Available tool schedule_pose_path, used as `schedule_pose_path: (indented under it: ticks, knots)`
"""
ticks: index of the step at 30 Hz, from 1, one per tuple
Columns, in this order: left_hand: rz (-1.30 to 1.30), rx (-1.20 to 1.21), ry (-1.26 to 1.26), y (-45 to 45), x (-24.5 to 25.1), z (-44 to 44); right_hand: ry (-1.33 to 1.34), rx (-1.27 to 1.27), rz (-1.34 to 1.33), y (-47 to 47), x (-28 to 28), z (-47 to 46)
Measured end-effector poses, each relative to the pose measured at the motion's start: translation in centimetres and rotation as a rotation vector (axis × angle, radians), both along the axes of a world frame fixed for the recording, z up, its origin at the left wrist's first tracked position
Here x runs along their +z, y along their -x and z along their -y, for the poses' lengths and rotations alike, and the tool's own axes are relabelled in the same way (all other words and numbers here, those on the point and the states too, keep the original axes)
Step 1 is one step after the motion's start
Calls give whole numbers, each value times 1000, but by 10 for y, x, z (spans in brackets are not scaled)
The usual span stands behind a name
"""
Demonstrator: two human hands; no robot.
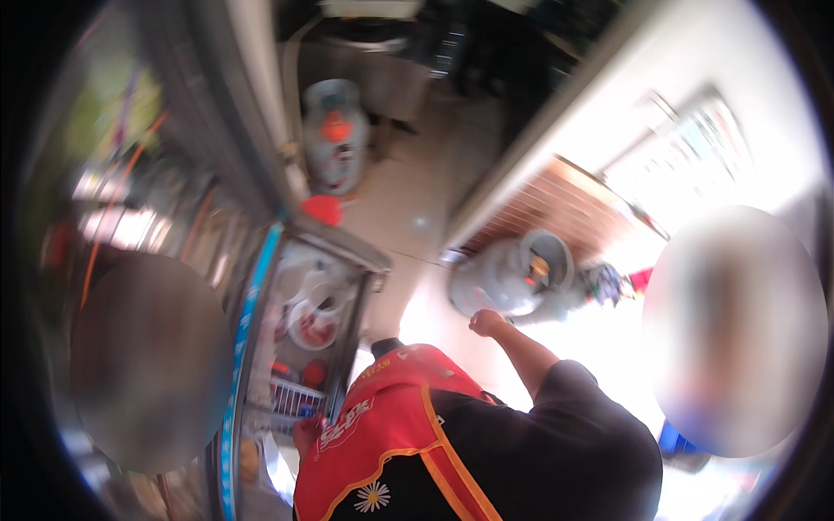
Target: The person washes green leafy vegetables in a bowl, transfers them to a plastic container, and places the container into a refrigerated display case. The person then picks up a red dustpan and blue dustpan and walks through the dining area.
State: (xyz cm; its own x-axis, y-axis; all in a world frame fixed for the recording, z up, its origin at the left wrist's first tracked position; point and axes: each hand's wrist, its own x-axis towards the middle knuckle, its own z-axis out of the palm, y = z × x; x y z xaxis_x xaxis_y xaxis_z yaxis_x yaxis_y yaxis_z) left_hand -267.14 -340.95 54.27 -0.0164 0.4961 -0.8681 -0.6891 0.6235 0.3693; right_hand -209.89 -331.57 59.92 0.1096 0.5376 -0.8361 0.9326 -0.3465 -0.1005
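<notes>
My right hand hangs out in front of me with its fingers curled in, and I see nothing in it. Just beyond it on the floor is a grey gas cylinder with a collar around its top. My left hand is low at my left side, beside a white wire basket in a glass-sided display case. A curved white object shows right by that hand; whether I hold it is unclear. The red apron I wear covers part of the hand.
Inside the case are white containers, one with reddish contents. A second gas cylinder stands ahead, near a red round object. A wall edge rises at the right. Tiled floor runs between. Both sides are blurred.
</notes>
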Motion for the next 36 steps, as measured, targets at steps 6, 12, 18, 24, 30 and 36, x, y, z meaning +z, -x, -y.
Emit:
schedule_pose_path:
  ticks: [6, 12, 18, 24, 30, 36]
  knots:
    - [-403, -905, 76, 28, -24, -147, -116, -507, 128, -3, -1, 120]
    - [-785, -1804, -528, -63, 18, -269, 96, -718, 65, 82, -29, 233]
    - [-894, -2055, -910, -180, 47, -337, 309, -982, -283, 139, -64, 271]
    - [-947, -2251, -864, -265, 30, -344, -266, -668, -128, 110, -99, 258]
    - [-872, -2421, -950, -372, 14, -311, -345, -1228, 122, 48, -69, 293]
    - [-762, -2515, -1066, -464, 8, -287, -423, -1782, 132, 28, -50, 326]
